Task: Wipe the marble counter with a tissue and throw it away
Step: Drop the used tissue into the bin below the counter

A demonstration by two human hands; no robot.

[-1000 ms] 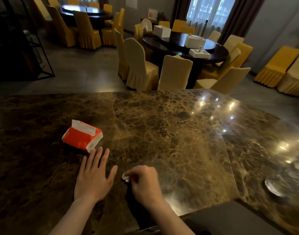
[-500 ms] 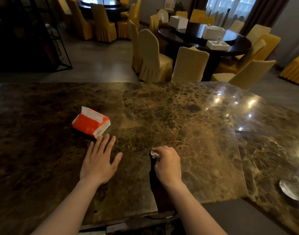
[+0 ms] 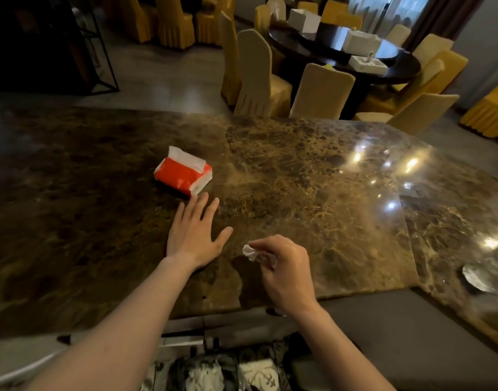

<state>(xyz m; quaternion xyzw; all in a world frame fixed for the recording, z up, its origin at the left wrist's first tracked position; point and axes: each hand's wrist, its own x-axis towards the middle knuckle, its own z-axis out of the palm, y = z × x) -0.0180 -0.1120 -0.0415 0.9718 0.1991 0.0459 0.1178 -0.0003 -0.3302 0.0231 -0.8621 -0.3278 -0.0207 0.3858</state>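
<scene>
Pinching a crumpled white tissue (image 3: 252, 252): right hand (image 3: 284, 273), raised just above the marble desk (image 3: 312, 193). Left hand (image 3: 195, 235): fingers spread, flat on desk. Red tissue pack (image 3: 182, 174): just beyond left fingertips.

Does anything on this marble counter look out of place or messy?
Nothing looks spilled or broken. The orange tissue pack lies slightly askew on the marble counter, a sheet sticking up from its top. The right hand pinches a crumpled tissue; the left hand rests flat beside the pack.
</scene>
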